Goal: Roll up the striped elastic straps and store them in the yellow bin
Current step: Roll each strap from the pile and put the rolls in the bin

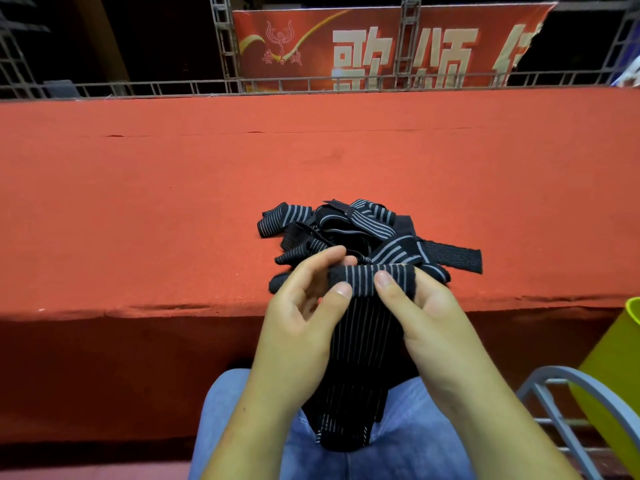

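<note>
A black elastic strap with thin grey stripes [360, 344] hangs from my hands down onto my lap, its top end turned into a small roll [370, 277]. My left hand [304, 317] pinches the roll's left end between thumb and fingers. My right hand [433, 313] pinches the right end, thumb on top. Just behind them a tangled pile of striped straps [346, 230] lies on the red stage edge. The yellow bin [609, 375] stands at the far right, partly out of frame.
The red carpeted stage [207, 202] stretches ahead, its front edge at my knees. A grey metal chair frame [571, 403] sits in front of the bin at my right. Metal trusses and a red banner [381, 46] stand at the back.
</note>
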A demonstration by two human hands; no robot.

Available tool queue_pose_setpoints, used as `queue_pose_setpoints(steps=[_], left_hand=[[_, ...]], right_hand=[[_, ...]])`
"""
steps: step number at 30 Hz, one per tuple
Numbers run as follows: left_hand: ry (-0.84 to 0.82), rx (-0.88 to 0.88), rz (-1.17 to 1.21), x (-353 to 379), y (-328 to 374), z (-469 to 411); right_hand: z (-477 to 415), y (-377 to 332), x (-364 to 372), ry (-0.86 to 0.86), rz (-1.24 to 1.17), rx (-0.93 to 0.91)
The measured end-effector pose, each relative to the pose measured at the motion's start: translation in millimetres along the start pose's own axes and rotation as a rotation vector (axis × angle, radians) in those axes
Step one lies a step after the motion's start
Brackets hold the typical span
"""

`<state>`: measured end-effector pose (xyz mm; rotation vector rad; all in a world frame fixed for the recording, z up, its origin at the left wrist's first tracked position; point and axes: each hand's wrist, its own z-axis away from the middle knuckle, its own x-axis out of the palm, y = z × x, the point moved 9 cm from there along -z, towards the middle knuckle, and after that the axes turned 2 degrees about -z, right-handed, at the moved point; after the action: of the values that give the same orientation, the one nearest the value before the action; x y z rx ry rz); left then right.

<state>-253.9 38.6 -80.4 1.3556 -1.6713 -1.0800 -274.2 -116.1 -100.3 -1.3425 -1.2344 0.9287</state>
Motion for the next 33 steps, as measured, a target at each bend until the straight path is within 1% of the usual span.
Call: queue_pose_setpoints(steps=[3, 6, 11, 13, 17, 23, 27, 30, 33], left_hand=[[-0.051, -0.054, -0.001, 6.8, -6.2, 0.8], [-0.099, -0.079, -0.062, 13.6, -10.1, 3.3], [-0.076, -0.062, -0.168, 12.9, -9.9, 3.5], [-0.066, -0.071, -0.179, 11.0, -12.9, 3.3], [-0.103, -0.074, -0.183, 9.8, -13.0, 2.8], [-0.039, 0.006, -0.198, 1.8, -2.3, 0.2], [-0.001, 0.028, -0.198, -2.4, -2.5, -0.1], [0.033, 0.043, -0.178, -6.1, -2.7, 0.2], [0.073, 0.047, -0.158, -9.4, -2.5, -0.1]], right_hand=[[0.1, -2.1, 4.1, -0.026, 0.013, -0.029], [1.4, -1.1, 10.7, -0.055, 0.036, -0.047], [1.4, -3.9, 16.6, -0.063, 0.08, -0.077], [1.1, -6.3, 16.2, -0.064, 0.095, -0.101], [0.1, -10.5, 6.5, -0.031, 0.114, -0.163], [-0.9, -12.0, 0.1, 0.009, 0.122, -0.16], [0.6, -5.3, -0.1, 0.013, 0.079, -0.08], [3.0, 3.5, 2.3, -0.013, 0.004, 0.027], [3.5, 16.8, 3.8, -0.04, 0.008, 0.131]])
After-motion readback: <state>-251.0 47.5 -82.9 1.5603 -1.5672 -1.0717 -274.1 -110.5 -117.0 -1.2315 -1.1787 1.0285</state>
